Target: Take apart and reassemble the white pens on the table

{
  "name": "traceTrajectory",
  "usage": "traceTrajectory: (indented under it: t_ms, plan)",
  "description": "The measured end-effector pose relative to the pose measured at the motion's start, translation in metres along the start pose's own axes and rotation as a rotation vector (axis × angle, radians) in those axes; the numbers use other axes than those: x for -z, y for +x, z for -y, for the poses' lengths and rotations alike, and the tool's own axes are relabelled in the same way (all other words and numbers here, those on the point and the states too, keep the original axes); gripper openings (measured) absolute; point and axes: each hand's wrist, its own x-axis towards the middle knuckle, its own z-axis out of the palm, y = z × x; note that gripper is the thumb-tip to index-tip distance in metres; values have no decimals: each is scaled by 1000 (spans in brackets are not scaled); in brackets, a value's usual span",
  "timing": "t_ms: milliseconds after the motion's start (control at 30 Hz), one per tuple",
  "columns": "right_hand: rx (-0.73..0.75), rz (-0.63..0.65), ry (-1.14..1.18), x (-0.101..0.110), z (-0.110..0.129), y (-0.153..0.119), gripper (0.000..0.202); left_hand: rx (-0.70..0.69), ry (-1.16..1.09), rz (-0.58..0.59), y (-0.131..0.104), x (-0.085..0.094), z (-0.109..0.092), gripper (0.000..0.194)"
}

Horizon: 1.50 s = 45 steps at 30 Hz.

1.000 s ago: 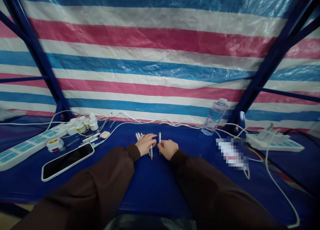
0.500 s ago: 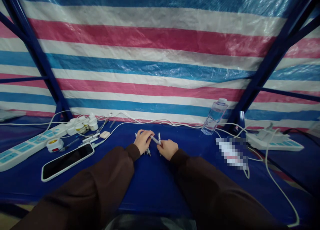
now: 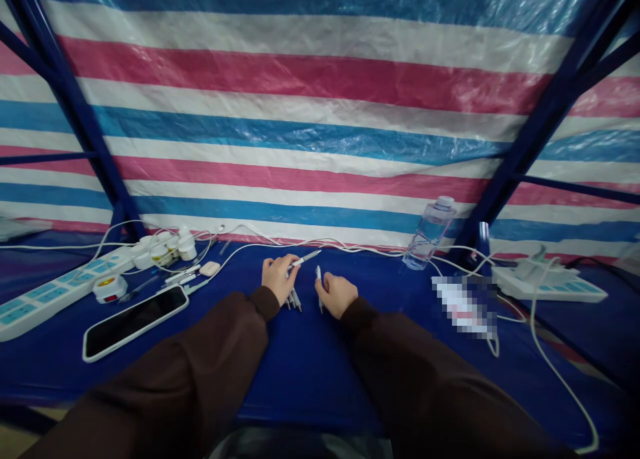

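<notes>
A white pen is pinched between the thumb and fingers of my left hand, its slim tip pointing up and right. Under that hand, several more pens show only their ends on the blue tabletop. Just to the right, my right hand is curled with its thumb and forefinger around another white pen. That pen's middle is hidden by the fingers, and both its ends show. A small gap separates the two hands.
On the left lie a phone, a power strip with chargers, and a small pale case. A water bottle stands at the back right, near another power strip. White cables run along the back edge.
The left hand's pen has swung from pointing down-right to pointing up-right. My right fingers have come off that pen and sit at the other one.
</notes>
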Motion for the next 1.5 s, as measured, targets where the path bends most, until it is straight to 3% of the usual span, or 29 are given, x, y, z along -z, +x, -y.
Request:
traceTrajectory:
  t_ms: [133, 233, 500, 1033, 1500]
  plan:
    - [64, -332, 47, -2, -2, 1, 29, -59, 45, 40, 0, 1, 0, 17]
    - [156, -434, 39, -5, -3, 2, 36, -101, 39, 61, -1, 1, 0, 21]
    - [297, -321, -13, -13, -8, 6, 39, -116, 13, 72, -1, -1, 1, 19]
    - [365, -414, 11, -27, -17, 10, 34, -171, 1, 103, -1, -9, 7, 12]
    - [342, -459, -7, -15, -15, 5, 29, -204, 26, 118, -4, -9, 7, 9]
